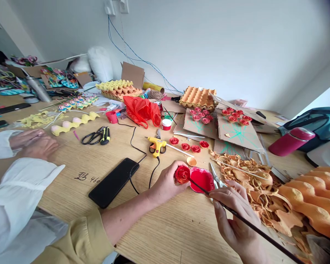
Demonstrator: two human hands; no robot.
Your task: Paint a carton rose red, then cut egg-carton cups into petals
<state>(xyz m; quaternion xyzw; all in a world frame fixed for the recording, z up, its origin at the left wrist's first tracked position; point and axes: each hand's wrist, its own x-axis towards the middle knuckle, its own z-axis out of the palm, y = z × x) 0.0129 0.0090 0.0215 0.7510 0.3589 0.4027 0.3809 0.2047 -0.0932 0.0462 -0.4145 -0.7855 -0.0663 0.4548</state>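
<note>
A red rose [182, 173], shaped from layered petals, is pinched in the fingers of my left hand [167, 182]. My right hand [235, 216] grips a long dark paintbrush [246, 219], whose tip is at the rose's right edge. Just behind the brush lies a shallow dish of red paint [200, 179]. Beside that dish, partly behind my right hand, are silver scissors [216, 176]. Farther back, several red roses [185, 147] sit on the table near a small orange cup piece [191, 161].
A yellow glue gun [156, 145] with its cord and a black phone [114, 182] lie to the left. Orange scraps [253, 183] and an egg tray [313, 194] crowd the right. Cardboard sheets [238, 134] carry more roses. At left rest another person's hands [34, 143].
</note>
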